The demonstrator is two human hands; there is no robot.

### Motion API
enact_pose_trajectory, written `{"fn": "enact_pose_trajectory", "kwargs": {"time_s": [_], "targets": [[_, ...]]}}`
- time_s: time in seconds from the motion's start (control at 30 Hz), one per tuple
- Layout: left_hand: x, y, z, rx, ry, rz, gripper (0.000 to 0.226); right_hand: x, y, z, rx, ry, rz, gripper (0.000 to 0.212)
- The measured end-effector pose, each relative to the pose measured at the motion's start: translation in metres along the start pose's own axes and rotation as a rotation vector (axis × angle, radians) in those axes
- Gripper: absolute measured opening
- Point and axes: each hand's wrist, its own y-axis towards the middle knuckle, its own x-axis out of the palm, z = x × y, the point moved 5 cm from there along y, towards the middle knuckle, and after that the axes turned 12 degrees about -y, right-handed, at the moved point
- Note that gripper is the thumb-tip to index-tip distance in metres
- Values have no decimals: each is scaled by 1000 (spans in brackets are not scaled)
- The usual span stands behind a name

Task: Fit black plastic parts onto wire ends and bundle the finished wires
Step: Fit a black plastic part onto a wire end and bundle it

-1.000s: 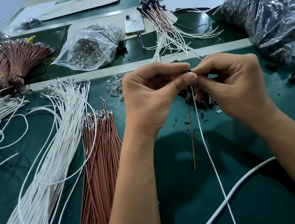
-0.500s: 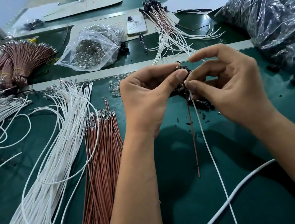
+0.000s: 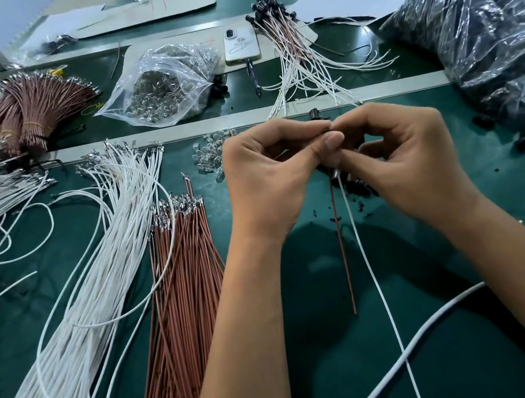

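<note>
My left hand (image 3: 271,176) and my right hand (image 3: 403,154) meet above the green mat (image 3: 333,360), fingertips pinched together on a small black plastic part (image 3: 330,134) and the wire ends in it. A brown wire (image 3: 342,248) and a white wire (image 3: 373,277) hang down from the pinch. Most of the part is hidden by my fingers. Loose white wires (image 3: 73,300) and brown wires (image 3: 184,298) lie at the left. Finished wires with black ends (image 3: 292,51) lie at the back. Loose black parts (image 3: 362,189) sit under my right hand.
A clear bag of metal pieces (image 3: 162,87) and a phone (image 3: 240,44) lie behind the metal rail (image 3: 392,88). Bundled brown wires (image 3: 27,109) sit back left. A large bag of black parts (image 3: 487,32) fills the right. A thick white cable (image 3: 426,334) crosses the front.
My right hand's fingers have curled down from a raised, spread pose and closed onto the part. Both hands sit slightly higher and closer together; the hanging wires shifted a little.
</note>
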Motion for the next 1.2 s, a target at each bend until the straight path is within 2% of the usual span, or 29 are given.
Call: {"fn": "enact_pose_trajectory", "kwargs": {"time_s": [0.47,0.7,1.0,1.2], "targets": [[1,-1,3,-57,-90,-93,18,-6,0,-6,-37,57,59,18],[2,-1,7,-21,-81,-118,15,-7,0,-10,-81,10,59,19],[6,-1,15,54,-57,-171,30,-6,0,-9,-103,3,39,18],[5,-2,15,55,-40,-168,26,-8,0,-8,-109,-19,43,18]]}}
